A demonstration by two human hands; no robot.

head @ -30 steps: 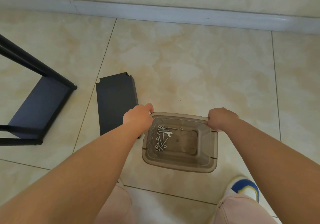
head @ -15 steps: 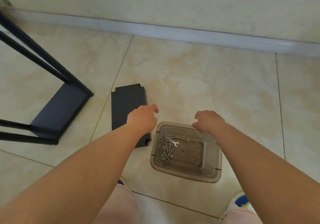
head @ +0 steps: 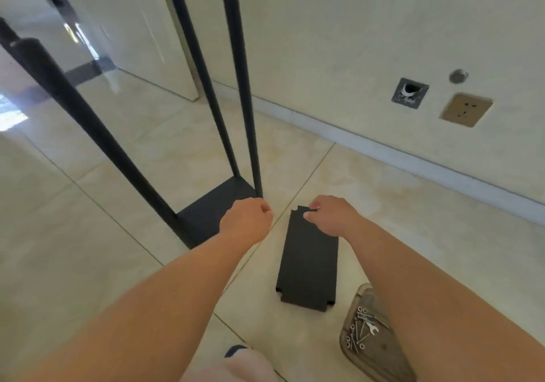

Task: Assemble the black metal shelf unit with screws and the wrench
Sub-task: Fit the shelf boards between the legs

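Head view — both arms outstretched, right hand (head: 330,216) fingers (head: 313,205) curled over shelf panel (head: 309,260).

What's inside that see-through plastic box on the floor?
The plastic box holds silver screws and a little wrench. The right arm covers the box's other side, so anything there is hidden.

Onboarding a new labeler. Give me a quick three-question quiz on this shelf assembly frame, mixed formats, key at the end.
1. True or false: the right hand is at the far end of the loose shelf panel lying on the floor.
2. Where is the wrench? A) in the left hand B) in the clear plastic bin with the screws C) on the shelf frame
3. Fill in: the shelf frame's visible posts point ____ from its bottom shelf.

Key: 1 true; 2 B; 3 up.
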